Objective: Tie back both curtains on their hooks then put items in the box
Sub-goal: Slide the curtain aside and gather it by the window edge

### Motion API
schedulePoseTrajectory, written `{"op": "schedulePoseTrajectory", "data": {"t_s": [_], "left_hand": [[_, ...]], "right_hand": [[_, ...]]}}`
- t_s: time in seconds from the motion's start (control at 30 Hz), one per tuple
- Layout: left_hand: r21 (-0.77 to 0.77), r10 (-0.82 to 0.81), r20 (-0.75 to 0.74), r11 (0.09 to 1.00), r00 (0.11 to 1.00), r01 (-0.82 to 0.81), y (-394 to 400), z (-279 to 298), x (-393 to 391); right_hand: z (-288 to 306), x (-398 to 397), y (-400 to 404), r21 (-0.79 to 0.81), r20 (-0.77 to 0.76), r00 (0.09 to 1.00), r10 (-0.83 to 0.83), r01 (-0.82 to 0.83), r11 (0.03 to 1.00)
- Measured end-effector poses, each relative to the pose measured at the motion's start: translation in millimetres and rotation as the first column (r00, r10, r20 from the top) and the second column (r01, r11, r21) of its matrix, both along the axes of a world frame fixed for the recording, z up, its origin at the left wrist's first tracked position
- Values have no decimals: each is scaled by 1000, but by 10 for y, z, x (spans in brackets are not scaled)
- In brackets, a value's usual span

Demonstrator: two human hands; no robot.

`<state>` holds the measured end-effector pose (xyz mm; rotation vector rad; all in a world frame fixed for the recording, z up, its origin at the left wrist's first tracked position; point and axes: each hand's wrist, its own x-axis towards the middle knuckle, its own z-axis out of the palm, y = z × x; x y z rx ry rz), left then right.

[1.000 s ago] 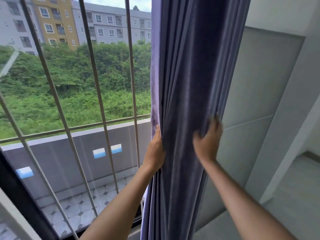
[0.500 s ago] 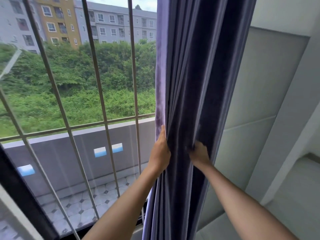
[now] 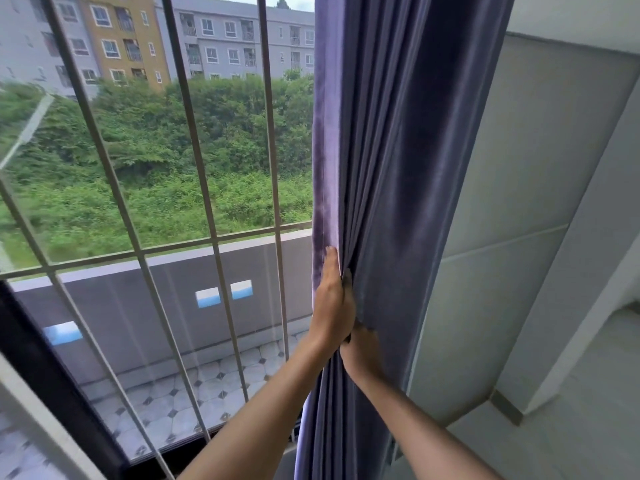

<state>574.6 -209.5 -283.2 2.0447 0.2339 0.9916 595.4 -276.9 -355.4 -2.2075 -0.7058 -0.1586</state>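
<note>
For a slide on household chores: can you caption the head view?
Left hand and right hand gather the purple curtain beside a barred window.

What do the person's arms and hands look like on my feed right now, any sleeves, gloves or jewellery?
Both forearms are bare as far as the frame shows: no sleeves, gloves, watch or bracelet in view. The left hand shows no ring on the side facing the camera. The right hand is partly hidden behind the left and in the curtain folds, so its fingers cannot be checked.
</note>
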Motion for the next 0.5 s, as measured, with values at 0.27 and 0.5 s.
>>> {"op": "schedulePoseTrajectory", "data": {"t_s": [0.27,0.5], "left_hand": [[50,14,-120,999,993,-8,99,-60,158],[83,9,-146,997,989,3,223,-97,207]], "right_hand": [[-234,-88,1,-59,-44,999,21,-23,998],[-277,41,-173,82,-93,982,166,-159,984]]}}
